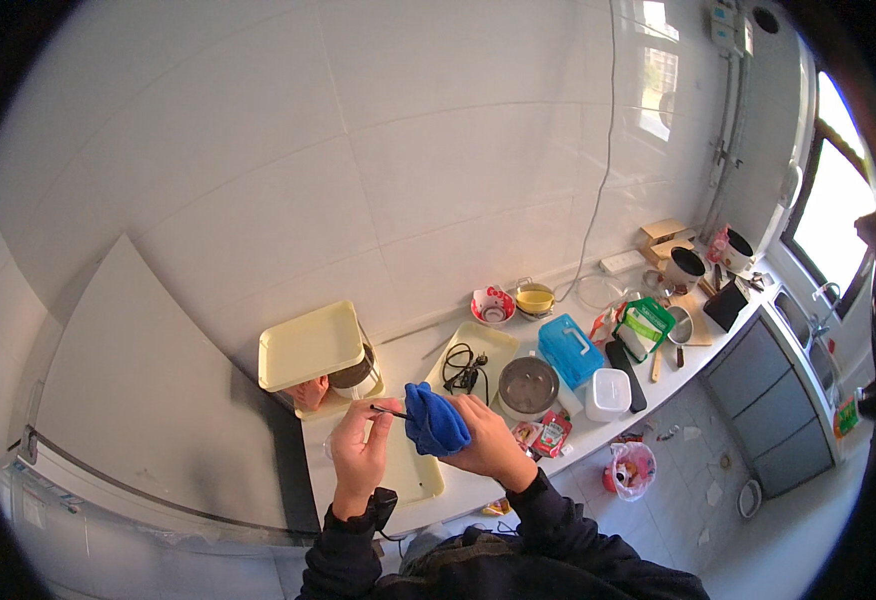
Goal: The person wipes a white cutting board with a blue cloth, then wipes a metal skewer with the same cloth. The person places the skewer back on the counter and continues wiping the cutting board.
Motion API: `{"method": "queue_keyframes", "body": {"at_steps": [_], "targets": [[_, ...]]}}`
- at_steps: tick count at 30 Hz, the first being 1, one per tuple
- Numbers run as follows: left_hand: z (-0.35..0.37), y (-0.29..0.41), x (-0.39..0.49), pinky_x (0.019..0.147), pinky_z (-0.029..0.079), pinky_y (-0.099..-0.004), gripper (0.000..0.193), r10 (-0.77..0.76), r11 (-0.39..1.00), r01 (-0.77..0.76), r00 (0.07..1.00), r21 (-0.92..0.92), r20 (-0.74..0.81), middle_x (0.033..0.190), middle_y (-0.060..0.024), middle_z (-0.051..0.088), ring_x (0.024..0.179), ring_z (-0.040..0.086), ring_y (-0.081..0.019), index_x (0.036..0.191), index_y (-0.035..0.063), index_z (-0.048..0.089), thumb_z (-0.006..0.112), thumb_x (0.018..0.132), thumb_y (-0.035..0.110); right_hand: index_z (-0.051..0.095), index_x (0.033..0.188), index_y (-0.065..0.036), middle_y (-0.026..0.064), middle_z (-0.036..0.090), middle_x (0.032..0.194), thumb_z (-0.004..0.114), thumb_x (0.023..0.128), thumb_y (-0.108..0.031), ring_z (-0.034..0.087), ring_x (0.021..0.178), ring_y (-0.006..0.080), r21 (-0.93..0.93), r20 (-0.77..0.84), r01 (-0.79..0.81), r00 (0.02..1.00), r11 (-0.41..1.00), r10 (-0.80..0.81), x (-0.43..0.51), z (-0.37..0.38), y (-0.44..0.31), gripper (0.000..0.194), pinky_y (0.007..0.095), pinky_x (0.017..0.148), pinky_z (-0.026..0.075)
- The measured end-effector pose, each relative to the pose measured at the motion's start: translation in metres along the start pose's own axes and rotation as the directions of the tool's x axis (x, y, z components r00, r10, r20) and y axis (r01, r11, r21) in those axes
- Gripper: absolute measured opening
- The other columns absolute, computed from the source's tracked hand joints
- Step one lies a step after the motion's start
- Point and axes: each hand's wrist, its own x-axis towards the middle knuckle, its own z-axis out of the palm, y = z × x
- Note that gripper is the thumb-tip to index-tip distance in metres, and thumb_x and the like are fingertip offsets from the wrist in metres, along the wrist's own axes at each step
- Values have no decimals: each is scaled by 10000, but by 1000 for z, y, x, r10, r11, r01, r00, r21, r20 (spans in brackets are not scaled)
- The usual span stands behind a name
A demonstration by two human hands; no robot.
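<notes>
My left hand point(359, 457) pinches the end of a thin dark rod-like utensil point(387, 412) between thumb and fingers. Its other end runs into a bunched blue cloth point(434, 421), which my right hand point(492, 446) grips from the right. What the cloth covers is hidden. Both hands are held above a cream tray point(426, 487) near the counter's front edge. Behind them a black power cord point(464, 371) with a plug lies on another cream tray point(496, 341). A pot with a dark lid point(528, 385) stands right of the cord.
At left stands a large white appliance point(152, 390), beside stacked cream trays point(310, 341). Rightward on the counter are a blue case point(570, 349), a white container point(608, 395), a red sauce packet point(555, 433), a green bag point(644, 328) and pots. A lined bin point(630, 471) stands on the floor.
</notes>
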Motion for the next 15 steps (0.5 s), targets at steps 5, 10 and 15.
{"method": "queue_keyframes", "body": {"at_steps": [5,10,15], "targets": [[-5,-6,1,867,528,-287,119,-65,998,63,994,28,83,1045,-82,757,938,694,-159,1074,-13,699,643,1040,86,580,1273,-36,151,658,1141,890,721,-277,645,1076,371,12,27,-36,999,999,36,-1,-3,-3,677,444,904,544],[-4,-7,2,854,523,-277,110,39,999,-39,998,12,-48,1044,-74,760,912,670,-131,1054,-8,698,656,1040,93,569,1308,-36,158,658,1174,893,718,-284,642,1112,376,56,40,-50,998,997,48,-2,3,-1,717,448,928,543],[-6,-12,2,800,530,-270,118,-61,998,62,997,10,-49,963,-36,764,849,663,-97,1026,-1,719,721,1003,115,560,1332,-36,158,659,1184,901,708,-286,639,1124,380,26,51,-71,996,997,70,-4,5,0,753,451,936,543]]}}
